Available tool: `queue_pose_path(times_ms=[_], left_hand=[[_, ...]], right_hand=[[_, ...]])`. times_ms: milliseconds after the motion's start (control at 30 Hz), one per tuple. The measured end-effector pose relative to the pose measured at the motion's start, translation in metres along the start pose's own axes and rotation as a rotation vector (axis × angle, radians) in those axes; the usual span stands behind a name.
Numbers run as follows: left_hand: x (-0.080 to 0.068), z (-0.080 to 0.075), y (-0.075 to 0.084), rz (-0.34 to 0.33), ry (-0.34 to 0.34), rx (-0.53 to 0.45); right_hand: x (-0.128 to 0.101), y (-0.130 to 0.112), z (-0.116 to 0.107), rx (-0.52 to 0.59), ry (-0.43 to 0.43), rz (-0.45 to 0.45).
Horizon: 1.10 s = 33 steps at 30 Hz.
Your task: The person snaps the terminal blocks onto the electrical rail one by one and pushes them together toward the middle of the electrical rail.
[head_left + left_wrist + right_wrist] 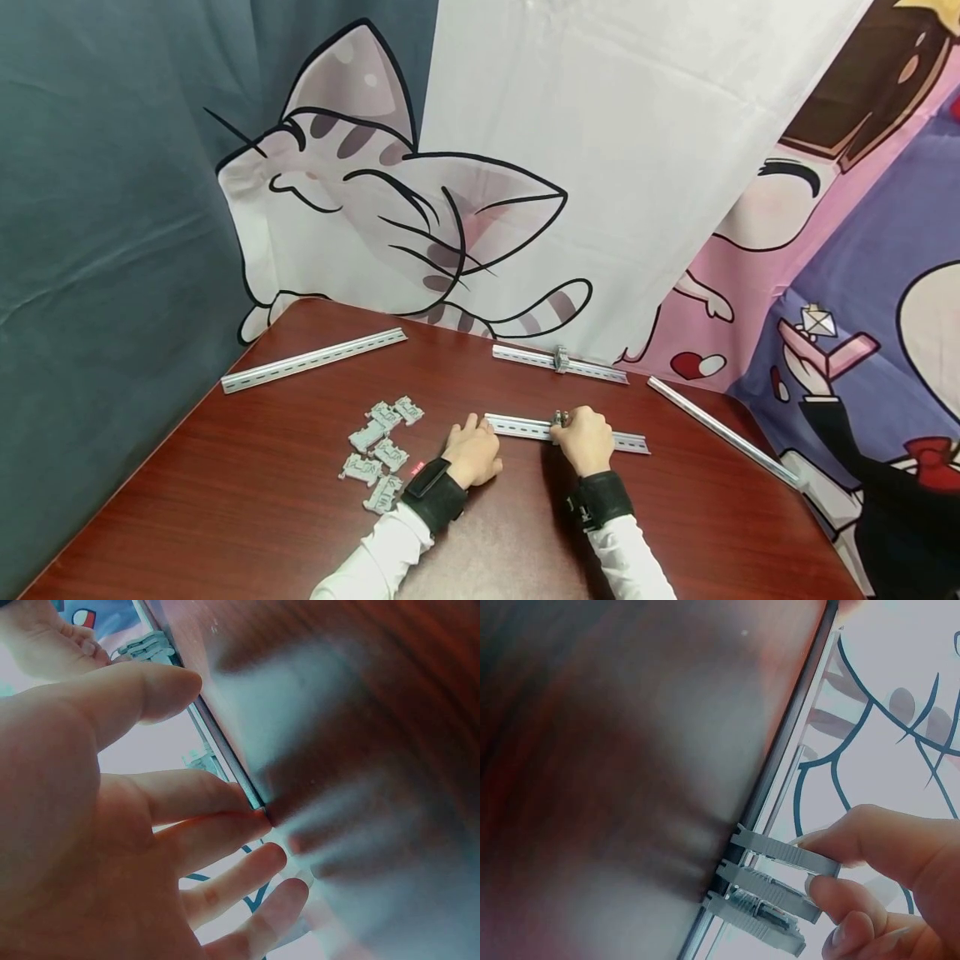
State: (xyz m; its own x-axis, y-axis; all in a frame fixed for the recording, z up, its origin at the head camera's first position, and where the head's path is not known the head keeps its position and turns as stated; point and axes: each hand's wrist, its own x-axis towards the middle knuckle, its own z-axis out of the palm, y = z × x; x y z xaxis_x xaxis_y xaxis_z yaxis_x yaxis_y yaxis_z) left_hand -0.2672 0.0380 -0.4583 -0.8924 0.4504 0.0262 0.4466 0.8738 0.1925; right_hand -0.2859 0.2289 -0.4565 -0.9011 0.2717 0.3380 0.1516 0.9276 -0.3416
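Three grey blocks (769, 889) at right hand (588, 442)

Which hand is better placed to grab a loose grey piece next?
Probably the left hand: it lies nearer the loose terminal blocks, while the right hand pinches one on the DIN rail.

Rails (519, 427), grey pieces (367, 436) on table (247, 517)

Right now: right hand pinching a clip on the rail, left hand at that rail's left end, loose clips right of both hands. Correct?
Not quite: the head view shows the loose clips left of both the left hand and the right hand. The rest holds: right hand pinching a clip on the rail, left hand at that rail's left end.
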Motion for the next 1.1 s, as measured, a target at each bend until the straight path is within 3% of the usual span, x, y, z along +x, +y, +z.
queue_pose_path(times_ms=[800, 1100], left_hand=[[-0.0005, -0.0001, 0.0008, -0.005, -0.009, -0.005], [0.0006, 0.0024, -0.0011, 0.010, 0.019, 0.001]], right_hand=[[-0.0010, 0.0028, -0.0035, 0.014, -0.029, 0.023], [-0.0006, 0.0064, -0.0043, 0.023, -0.027, 0.033]])
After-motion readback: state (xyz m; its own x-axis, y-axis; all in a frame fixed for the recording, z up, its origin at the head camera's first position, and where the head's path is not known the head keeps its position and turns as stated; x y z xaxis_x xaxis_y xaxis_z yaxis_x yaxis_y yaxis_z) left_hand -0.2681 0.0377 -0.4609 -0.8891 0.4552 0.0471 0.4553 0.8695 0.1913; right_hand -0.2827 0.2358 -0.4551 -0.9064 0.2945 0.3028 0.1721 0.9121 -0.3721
